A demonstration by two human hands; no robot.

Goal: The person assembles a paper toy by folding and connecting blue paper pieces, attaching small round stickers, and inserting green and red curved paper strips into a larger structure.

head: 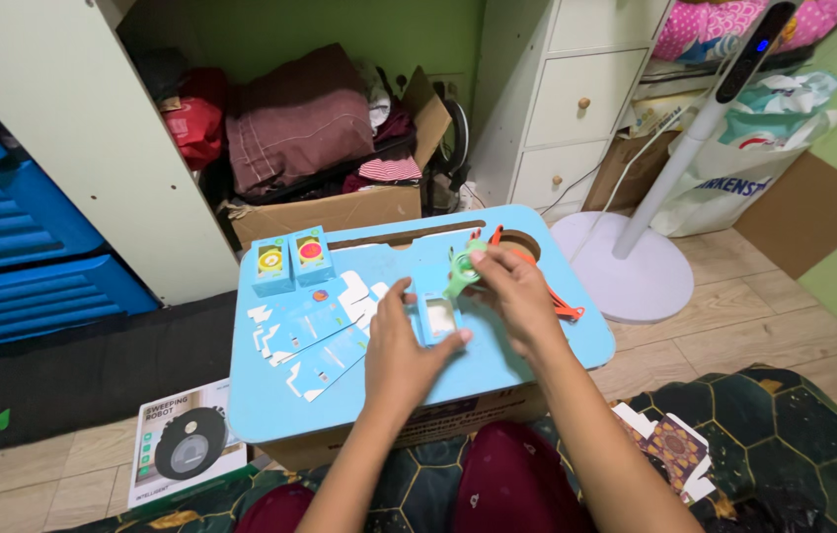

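Left hand [401,347] gripped a small open blue box [437,320]; right hand [515,292] pinched a green toy [462,272] just above it, insertion apparently pending, requiring alignment with the opening.

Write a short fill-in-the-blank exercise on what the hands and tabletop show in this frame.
1. The left hand holds a small open blue ____ with a window.
2. The right hand holds a light ____ toy above that box.
3. Two finished boxes stand at the ____ left corner of the blue table.
4. Flat unfolded cartons lie to the ____ of the hands.

Missing words: box; green; far; left
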